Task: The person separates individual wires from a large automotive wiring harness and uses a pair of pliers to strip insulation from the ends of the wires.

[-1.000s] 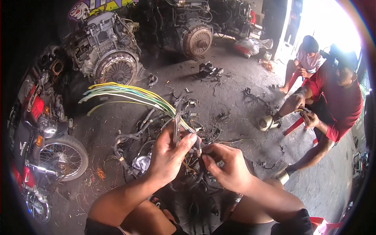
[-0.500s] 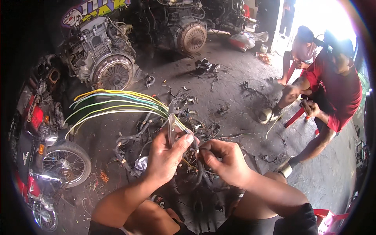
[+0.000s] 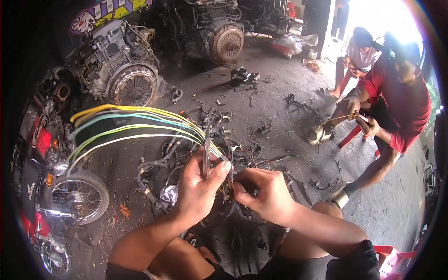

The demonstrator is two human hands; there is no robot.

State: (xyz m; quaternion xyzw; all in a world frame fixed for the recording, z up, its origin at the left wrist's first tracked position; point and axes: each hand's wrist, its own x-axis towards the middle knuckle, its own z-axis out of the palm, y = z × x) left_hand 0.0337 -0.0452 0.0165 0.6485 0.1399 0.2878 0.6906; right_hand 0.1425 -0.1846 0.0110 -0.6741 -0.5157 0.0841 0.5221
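A bundle of long wires [image 3: 140, 134], yellow, teal, green and white, fans out leftward in an arc from my hands. My left hand [image 3: 198, 186] is closed round the bundle, its thumb pressed on top. A thin metal blade [image 3: 206, 156] stands upright from the same grip; its lower part is hidden in the fingers. Just to the right, my right hand [image 3: 267, 192] is pinched shut at the dark, wrapped end of the bundle, close to the left thumb. Exactly what its fingertips pinch is hidden. Below lies a tangled dark wiring harness [image 3: 158, 164] on the floor.
Engines with round clutch plates [image 3: 134, 87] stand at the back left. A red motorcycle [image 3: 44, 140] is at the left. At the right, a seated co-worker in a red shirt [image 3: 410, 107] handles a thin wire; another person sits behind. A red plastic stool [image 3: 394, 261] is at lower right.
The wires' free ends have swung slightly left and nearer. My right hand has shifted a little left, toward my left hand. The co-worker's hands now stretch a thin yellowish wire.
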